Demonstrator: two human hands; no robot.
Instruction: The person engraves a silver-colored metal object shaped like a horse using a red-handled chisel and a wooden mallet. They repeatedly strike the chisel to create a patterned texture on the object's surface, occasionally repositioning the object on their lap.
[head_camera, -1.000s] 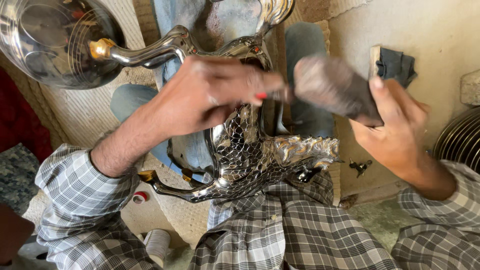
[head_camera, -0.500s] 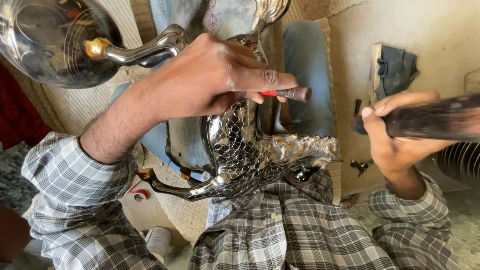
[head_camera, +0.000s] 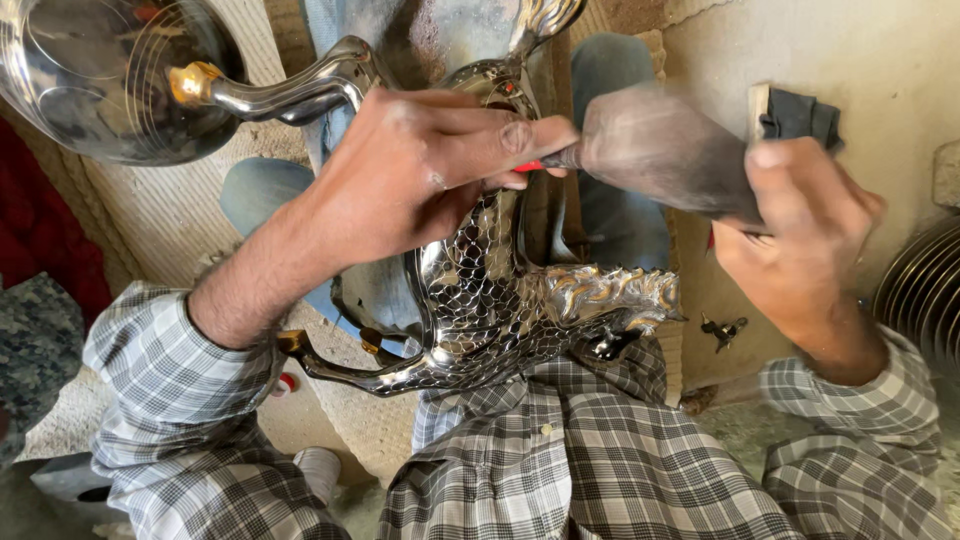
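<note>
A shiny silver metal ornament (head_camera: 500, 310) with a scale-patterned body and a feathered part rests on my lap. A curved silver arm of the ornament (head_camera: 290, 95) leads to a round polished bowl (head_camera: 90, 70) at the upper left. My left hand (head_camera: 420, 170) lies over the top of the ornament and pinches a thin red-handled tool (head_camera: 545, 162). My right hand (head_camera: 800, 235) grips a dark, blurred hammer-like tool (head_camera: 660, 150) that meets the thin tool's end.
A dark cloth on a small block (head_camera: 795, 112) lies on the pale floor at the upper right. A ribbed metal piece (head_camera: 925, 290) sits at the right edge. Small dark bits (head_camera: 722, 328) lie near my right wrist. Red fabric (head_camera: 40, 230) is at the left.
My right hand swung the dark tool away to the right and has brought it back against the thin red-handled tool. My left hand has stayed on the ornament.
</note>
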